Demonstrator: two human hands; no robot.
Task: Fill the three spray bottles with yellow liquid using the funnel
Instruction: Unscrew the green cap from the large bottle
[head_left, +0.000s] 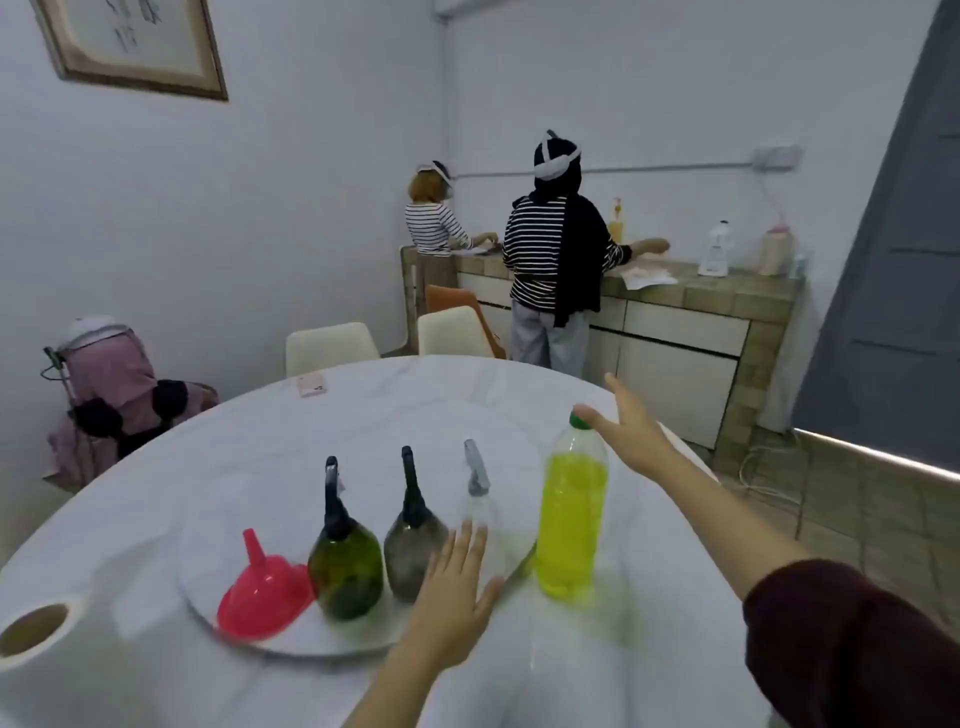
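Three spray bottles stand in a row on a round turntable (270, 488): a green one (345, 571), a smoky grey one (413, 551) and a clear one (480, 499). A red funnel (262, 592) lies upside down at the left of them. To the right stands a tall plastic bottle (571, 525) of yellow liquid with a green cap. My left hand (454, 592) is open, fingers spread, just in front of the clear bottle. My right hand (631, 431) is open, its thumb beside the green cap.
The white marble table (597, 665) is round. A paper towel roll (36, 629) sits at its left edge and a pink phone (311, 385) at the far side. Two chairs stand behind. Two people work at a tiled counter (727, 296) at the back.
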